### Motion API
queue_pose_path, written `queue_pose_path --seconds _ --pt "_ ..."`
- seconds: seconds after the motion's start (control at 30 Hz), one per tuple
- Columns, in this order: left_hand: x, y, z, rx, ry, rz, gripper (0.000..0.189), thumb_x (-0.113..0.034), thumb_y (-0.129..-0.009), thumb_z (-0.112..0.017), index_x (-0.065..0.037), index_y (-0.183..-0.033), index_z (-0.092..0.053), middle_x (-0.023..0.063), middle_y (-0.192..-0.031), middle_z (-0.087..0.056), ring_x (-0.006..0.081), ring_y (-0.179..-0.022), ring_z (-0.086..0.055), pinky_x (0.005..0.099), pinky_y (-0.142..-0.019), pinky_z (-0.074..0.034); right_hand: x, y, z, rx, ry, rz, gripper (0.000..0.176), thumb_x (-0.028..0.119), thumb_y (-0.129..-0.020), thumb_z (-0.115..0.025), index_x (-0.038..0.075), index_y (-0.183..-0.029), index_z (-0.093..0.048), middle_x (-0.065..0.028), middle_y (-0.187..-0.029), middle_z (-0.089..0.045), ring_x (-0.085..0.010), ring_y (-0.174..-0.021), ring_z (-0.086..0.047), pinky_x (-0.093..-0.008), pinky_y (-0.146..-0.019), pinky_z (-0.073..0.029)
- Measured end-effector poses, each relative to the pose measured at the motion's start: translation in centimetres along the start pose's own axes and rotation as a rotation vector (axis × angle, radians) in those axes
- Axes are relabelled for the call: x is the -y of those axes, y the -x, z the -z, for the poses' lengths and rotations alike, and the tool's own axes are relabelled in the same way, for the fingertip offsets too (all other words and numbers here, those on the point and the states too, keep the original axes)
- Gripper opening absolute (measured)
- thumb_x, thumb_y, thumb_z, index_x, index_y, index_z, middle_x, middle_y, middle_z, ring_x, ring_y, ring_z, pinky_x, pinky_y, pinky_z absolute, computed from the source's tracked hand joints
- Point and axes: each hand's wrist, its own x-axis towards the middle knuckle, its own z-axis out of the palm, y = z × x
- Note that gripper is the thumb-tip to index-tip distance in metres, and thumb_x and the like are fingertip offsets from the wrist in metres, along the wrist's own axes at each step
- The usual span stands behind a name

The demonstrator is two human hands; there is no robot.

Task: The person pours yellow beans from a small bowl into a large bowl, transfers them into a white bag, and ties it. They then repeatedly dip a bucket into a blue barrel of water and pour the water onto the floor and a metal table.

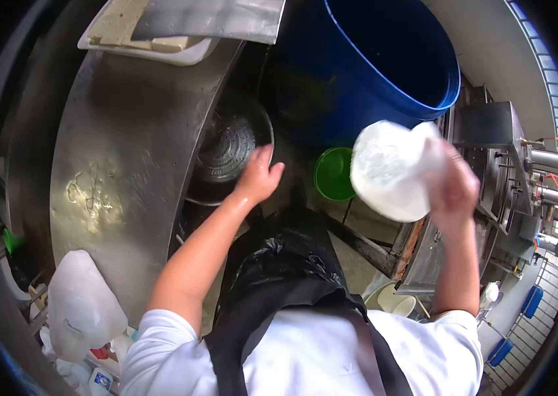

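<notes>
My right hand (454,185) is closed around the handle side of a white plastic dipper (388,175), partly smeared by motion, its round bowl turned toward me. The dipper overlaps the lower rim of a big blue barrel (358,86) in this view. My left hand (259,177) has its fingers stretched out and the thumb apart, with nothing in it. It hovers over the right rim of a round metal basin (226,148), which sits low beside the steel table. A green bucket (334,174) stands on the floor between my hands, just left of the dipper.
On the left runs a steel table (140,99) with a wet patch. A white tray (104,46) with pale blocks, partly under a metal sheet (209,18), lies at its far end. A whitish jug (84,303) stands near my left side. Metal equipment with pipes (490,129) lines the right.
</notes>
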Motion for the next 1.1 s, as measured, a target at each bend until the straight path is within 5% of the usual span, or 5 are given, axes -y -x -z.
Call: queue_pose_path --seconds 0.3,0.53,0.63,0.93,1.1 --pt "16.7 4.2 -15.9 0.063 0.648 0.806 0.046 -0.023 -0.09 -0.063 0.0 -0.13 -0.059 0.0257 -0.128 -0.063 0.0405 -0.115 -0.064 0.0451 -0.097 -0.051 -2.7 8.1 -21.4 0.77 0.026 0.028 0.064 0.042 -0.094 -0.068 -0.003 -0.135 -0.051 -0.0201 -0.087 -0.069 -0.0407 -0.075 -0.069 -0.049 -0.067 -0.055" --pt "19.2 5.5 -21.0 0.005 -0.022 0.633 0.024 -0.014 -0.085 -0.061 0.0 -0.102 -0.071 0.0208 -0.102 -0.072 0.0368 -0.099 -0.069 0.0474 -0.09 -0.053 -6.0 15.7 -27.2 0.804 -0.061 -0.14 0.067 0.042 -0.096 -0.065 -0.004 -0.142 -0.048 -0.0256 -0.092 -0.069 -0.0437 -0.081 -0.069 -0.0487 -0.072 -0.056" --pt "22.5 7.0 -20.6 0.583 -0.454 -0.303 0.026 -0.021 -0.088 -0.063 -0.003 -0.105 -0.07 0.0181 -0.112 -0.07 0.0343 -0.106 -0.066 0.0447 -0.096 -0.051 -6.8 17.9 -30.8 0.797 -0.048 -0.193 0.068 0.043 -0.095 -0.067 -0.004 -0.142 -0.049 -0.0273 -0.094 -0.069 -0.0442 -0.085 -0.069 -0.049 -0.074 -0.056" --pt "59.8 -0.4 -15.1 0.154 -1.281 0.22 0.068 -0.035 -0.097 -0.058 0.002 -0.151 -0.04 0.024 -0.16 -0.034 0.037 -0.144 -0.042 0.0523 -0.115 -0.037 -11.1 16.9 -43.8 0.804 0.019 -0.256 0.065 0.039 -0.098 -0.061 -0.011 -0.139 -0.048 -0.0269 -0.096 -0.069 -0.0388 -0.084 -0.07 -0.0436 -0.074 -0.057" --pt "51.7 -0.8 -13.3 0.381 -0.908 0.608 0.049 -0.032 -0.096 -0.058 -0.004 -0.136 -0.059 0.0226 -0.148 -0.05 0.0382 -0.135 -0.052 0.0535 -0.112 -0.041 -11.2 16.7 -45.5 0.906 0.011 -0.15 0.065 0.037 -0.097 -0.064 -0.011 -0.138 -0.048 -0.0265 -0.097 -0.069 -0.0378 -0.083 -0.071 -0.0428 -0.072 -0.057"
